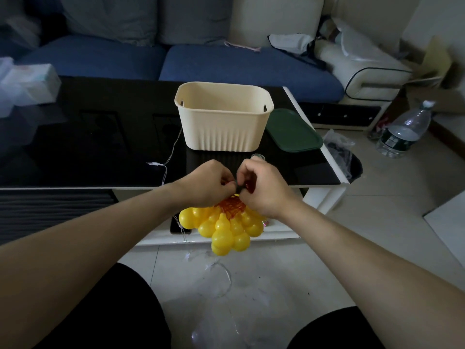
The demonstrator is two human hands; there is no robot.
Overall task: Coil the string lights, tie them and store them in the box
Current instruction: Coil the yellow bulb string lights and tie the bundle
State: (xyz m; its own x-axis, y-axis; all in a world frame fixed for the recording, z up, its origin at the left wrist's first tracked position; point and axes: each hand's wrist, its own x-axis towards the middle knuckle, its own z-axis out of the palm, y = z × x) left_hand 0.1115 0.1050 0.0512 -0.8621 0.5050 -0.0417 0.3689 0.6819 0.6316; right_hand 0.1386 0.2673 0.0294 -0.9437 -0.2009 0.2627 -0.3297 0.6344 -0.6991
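A bunch of yellow gourd-shaped string lights (222,229) with red tassels hangs below my two hands, in front of the table's near edge. My left hand (205,183) and my right hand (264,188) meet above the bunch, and both pinch a small dark tie (239,188) between their fingertips. A thin clear wire (173,147) trails from the table top down over its edge, and more wire loops on the floor (221,275). The cream ribbed box (224,117) stands open on the black table, just beyond my hands.
A dark green lid (293,131) lies right of the box. The black glass table (88,137) has tissue packs (27,84) at its far left. A blue sofa (125,59) is behind. A water bottle (405,129) stands on the tiled floor at right.
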